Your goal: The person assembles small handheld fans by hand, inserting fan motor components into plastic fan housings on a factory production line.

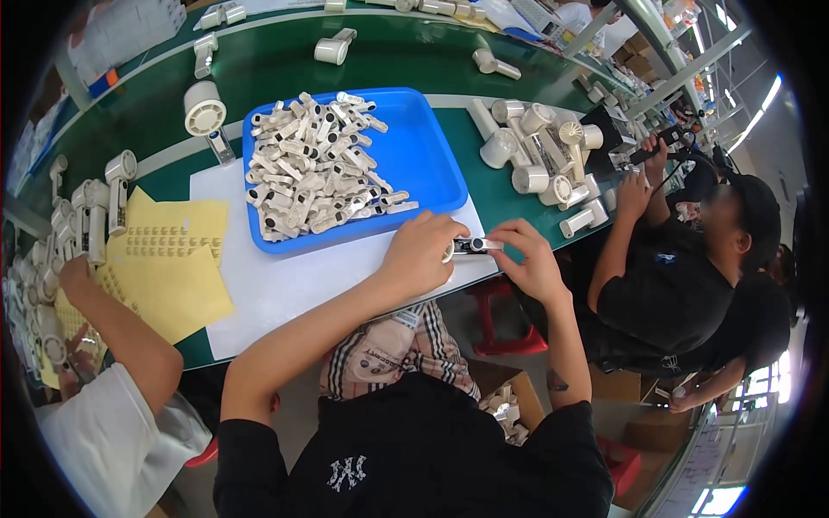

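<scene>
Over the near edge of a white sheet [302, 289], my left hand [421, 252] is closed around a small cream handheld fan. Part of its round head shows by my thumb, and its handle [471, 245], dark on the inside, points right. My right hand [531, 263] pinches a small cream plastic piece [492, 244] against the handle's end; whether the two are joined I cannot tell. Just beyond my hands lies a blue tray [423, 142], its left part heaped with small cream plastic pieces [315, 164] with dark ends.
Several cream fans [531, 177] lie piled at the right. One fan [205, 110] stands left of the tray, near yellow sticker sheets [168, 276]. Other fans lie on the green belt [268, 56]. Co-workers sit left and right; a box of parts [509, 406] stands below.
</scene>
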`<state>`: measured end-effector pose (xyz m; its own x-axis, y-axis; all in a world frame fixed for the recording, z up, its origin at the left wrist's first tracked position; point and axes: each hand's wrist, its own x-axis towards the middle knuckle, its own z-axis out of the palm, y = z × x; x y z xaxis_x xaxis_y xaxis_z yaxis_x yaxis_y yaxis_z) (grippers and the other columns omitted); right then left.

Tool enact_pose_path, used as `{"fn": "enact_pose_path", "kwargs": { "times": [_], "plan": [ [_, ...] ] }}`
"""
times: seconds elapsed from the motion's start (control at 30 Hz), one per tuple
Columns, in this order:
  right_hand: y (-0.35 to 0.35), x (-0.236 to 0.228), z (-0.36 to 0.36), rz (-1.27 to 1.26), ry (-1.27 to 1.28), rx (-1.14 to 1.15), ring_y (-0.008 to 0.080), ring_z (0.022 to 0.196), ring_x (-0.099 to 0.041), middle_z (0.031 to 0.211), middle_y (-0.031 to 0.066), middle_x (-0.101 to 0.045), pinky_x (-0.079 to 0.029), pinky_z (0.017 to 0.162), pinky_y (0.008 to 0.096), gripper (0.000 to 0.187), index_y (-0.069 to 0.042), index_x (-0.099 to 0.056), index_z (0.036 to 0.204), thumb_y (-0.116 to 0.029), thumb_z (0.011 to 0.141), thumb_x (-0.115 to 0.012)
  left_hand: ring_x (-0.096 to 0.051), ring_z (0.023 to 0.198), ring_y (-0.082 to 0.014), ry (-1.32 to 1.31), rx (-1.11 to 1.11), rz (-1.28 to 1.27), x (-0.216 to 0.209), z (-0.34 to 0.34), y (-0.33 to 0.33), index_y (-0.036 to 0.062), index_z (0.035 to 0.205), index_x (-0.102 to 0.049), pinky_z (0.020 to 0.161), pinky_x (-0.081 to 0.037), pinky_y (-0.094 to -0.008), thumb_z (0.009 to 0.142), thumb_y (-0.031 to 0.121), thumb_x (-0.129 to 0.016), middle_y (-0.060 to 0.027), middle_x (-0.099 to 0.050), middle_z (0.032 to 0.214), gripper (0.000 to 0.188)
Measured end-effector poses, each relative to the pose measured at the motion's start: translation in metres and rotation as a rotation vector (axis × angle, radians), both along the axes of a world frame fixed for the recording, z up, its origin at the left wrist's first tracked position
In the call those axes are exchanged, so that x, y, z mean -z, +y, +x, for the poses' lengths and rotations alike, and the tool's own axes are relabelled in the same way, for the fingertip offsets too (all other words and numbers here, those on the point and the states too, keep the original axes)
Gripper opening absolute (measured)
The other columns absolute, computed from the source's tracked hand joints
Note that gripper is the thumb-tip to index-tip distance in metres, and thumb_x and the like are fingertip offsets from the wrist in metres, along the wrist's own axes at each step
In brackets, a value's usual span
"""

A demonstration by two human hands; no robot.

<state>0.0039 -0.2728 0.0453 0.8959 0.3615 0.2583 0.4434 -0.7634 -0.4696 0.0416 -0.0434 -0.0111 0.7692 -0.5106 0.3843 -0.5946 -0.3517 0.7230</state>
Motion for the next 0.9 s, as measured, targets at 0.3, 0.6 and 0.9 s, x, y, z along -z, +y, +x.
{"fn": "enact_pose_path", "kwargs": {
  "times": [0.3,0.6,0.9],
  "plan": [
    [0.006,-0.01,0.033,0.002,0.193,-0.183,0.0247,0.087,-0.062,0.096,0.0079,-0.063,-0.051,0.074,0.0344,0.031,-0.006,-0.072,0.109,-0.001,0.079,-0.075,-0.057,0.097,-0.0313,0.087,-0.029,0.033,-0.007,0.001,0.008,0.0088,0.105,-0.064,0.084,-0.047,-0.0408,0.069,0.005,-0.072,-0.0088,-0.063,0.097,0.037],
    [0.016,0.002,0.024,0.084,0.125,-0.181,0.0252,0.085,-0.061,0.093,0.0064,-0.062,-0.05,0.071,0.0362,0.027,-0.008,-0.074,0.104,-0.003,0.078,-0.077,-0.06,0.094,-0.0296,0.047,-0.12,-0.071,-0.002,-0.011,0.008,0.011,0.102,-0.067,0.082,-0.049,-0.039,0.069,0.01,-0.082,-0.0059,-0.067,0.098,0.037],
    [0.035,0.012,0.01,0.016,-0.127,-0.142,0.0263,0.08,-0.06,0.087,0.0067,-0.064,-0.049,0.069,0.0377,0.025,-0.005,-0.075,0.103,-0.003,0.078,-0.076,-0.061,0.096,-0.0309,-0.062,-0.092,-0.015,0.0,-0.006,0.013,0.0084,0.098,-0.067,0.084,-0.05,-0.0403,0.071,0.012,-0.081,-0.0086,-0.069,0.098,0.031]
  ]
}}
